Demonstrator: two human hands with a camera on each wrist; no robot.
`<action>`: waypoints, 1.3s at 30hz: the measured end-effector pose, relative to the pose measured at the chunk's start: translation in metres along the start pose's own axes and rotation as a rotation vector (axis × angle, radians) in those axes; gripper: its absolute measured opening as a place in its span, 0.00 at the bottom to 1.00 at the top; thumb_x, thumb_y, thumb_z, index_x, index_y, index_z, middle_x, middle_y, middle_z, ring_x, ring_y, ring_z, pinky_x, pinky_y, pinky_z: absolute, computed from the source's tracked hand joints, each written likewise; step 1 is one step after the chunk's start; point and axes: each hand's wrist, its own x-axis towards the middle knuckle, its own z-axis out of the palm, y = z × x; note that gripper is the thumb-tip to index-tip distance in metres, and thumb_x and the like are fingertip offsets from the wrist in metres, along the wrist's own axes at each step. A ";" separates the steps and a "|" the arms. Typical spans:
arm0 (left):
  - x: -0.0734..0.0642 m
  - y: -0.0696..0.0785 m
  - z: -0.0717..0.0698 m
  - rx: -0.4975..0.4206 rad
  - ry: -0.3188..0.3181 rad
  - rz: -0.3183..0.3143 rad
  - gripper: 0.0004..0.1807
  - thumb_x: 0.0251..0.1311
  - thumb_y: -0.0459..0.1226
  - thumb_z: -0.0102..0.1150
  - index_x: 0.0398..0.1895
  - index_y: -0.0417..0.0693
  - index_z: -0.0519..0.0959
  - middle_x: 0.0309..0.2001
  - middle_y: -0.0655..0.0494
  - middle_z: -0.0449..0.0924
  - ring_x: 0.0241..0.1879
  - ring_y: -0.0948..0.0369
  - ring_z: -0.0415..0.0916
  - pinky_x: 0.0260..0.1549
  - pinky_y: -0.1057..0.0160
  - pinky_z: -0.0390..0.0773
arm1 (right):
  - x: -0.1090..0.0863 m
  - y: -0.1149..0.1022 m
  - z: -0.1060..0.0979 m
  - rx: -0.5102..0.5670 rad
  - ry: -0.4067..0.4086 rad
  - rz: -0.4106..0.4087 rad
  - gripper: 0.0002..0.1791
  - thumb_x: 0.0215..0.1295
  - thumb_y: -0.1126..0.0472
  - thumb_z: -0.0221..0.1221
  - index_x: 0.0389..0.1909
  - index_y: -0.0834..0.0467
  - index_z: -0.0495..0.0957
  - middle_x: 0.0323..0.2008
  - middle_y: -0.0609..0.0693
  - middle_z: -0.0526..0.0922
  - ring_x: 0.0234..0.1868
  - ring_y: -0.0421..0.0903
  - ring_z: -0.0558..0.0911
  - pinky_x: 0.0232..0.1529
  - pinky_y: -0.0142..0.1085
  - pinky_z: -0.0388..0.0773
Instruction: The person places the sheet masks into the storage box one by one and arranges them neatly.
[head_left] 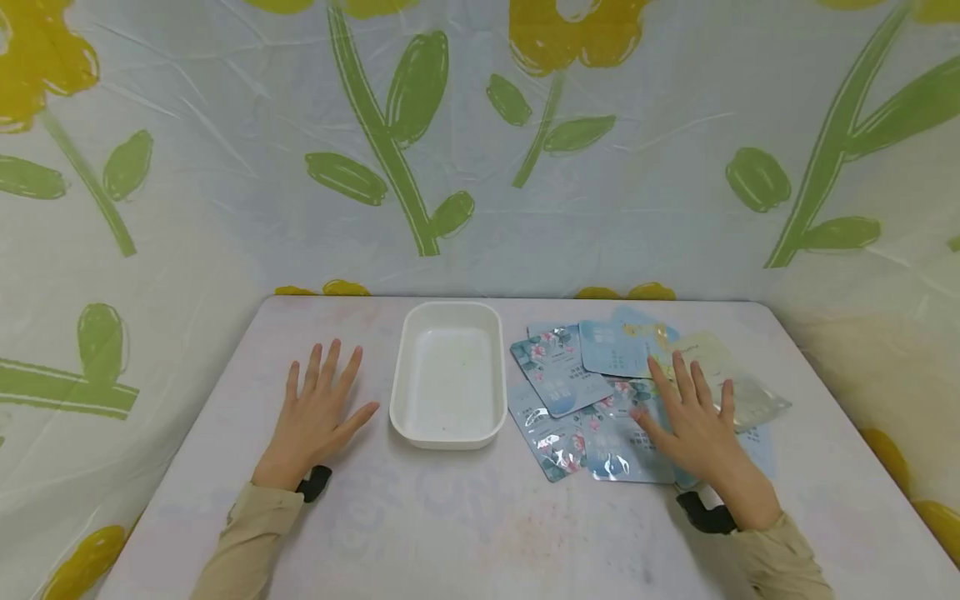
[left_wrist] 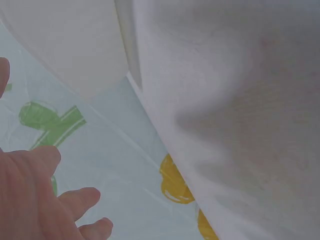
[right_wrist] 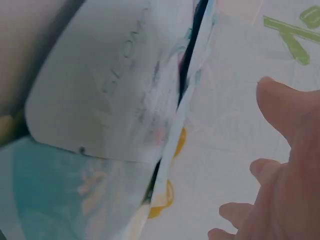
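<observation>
Right hand point(head_left: 693, 417): spread wide, holds nothing; hovers over overlapping sachets point(head_left: 562, 375), blue and floral, right side of table point(head_left: 465, 542). Left hand point(head_left: 315, 412): likewise spread, empty; just left of white tray point(head_left: 450, 379). Sachet print: small characters, larger lettering, too blurred to read.

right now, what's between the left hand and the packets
The white tray stands between the left hand and the packets; the head view shows it.
</observation>
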 end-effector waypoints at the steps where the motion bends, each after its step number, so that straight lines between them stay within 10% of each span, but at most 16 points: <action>1: 0.000 0.001 0.000 -0.002 0.002 0.004 0.46 0.68 0.63 0.48 0.81 0.53 0.47 0.78 0.39 0.42 0.76 0.39 0.36 0.70 0.33 0.36 | 0.001 0.000 0.001 0.016 -0.004 0.004 0.47 0.73 0.37 0.49 0.81 0.50 0.36 0.78 0.65 0.32 0.76 0.65 0.32 0.64 0.70 0.17; 11: 0.011 0.012 0.001 -0.015 -0.044 0.023 0.47 0.68 0.65 0.44 0.81 0.56 0.42 0.79 0.42 0.37 0.77 0.42 0.33 0.72 0.36 0.38 | 0.012 0.005 0.012 0.239 -0.011 0.005 0.43 0.76 0.44 0.47 0.80 0.55 0.37 0.77 0.67 0.35 0.75 0.70 0.39 0.66 0.68 0.17; 28: 0.032 0.037 0.005 -0.053 -0.063 0.100 0.49 0.67 0.68 0.41 0.81 0.57 0.39 0.80 0.44 0.35 0.78 0.48 0.30 0.74 0.41 0.40 | 0.055 0.018 0.012 0.556 0.010 0.126 0.45 0.75 0.50 0.52 0.77 0.68 0.37 0.74 0.74 0.44 0.71 0.76 0.50 0.64 0.73 0.50; 39: 0.040 0.043 0.012 -0.065 -0.058 0.152 0.49 0.67 0.68 0.41 0.81 0.54 0.43 0.79 0.42 0.37 0.78 0.46 0.36 0.74 0.44 0.41 | 0.084 0.035 0.019 0.664 0.053 0.183 0.44 0.74 0.47 0.53 0.77 0.67 0.43 0.75 0.71 0.48 0.73 0.72 0.50 0.67 0.70 0.50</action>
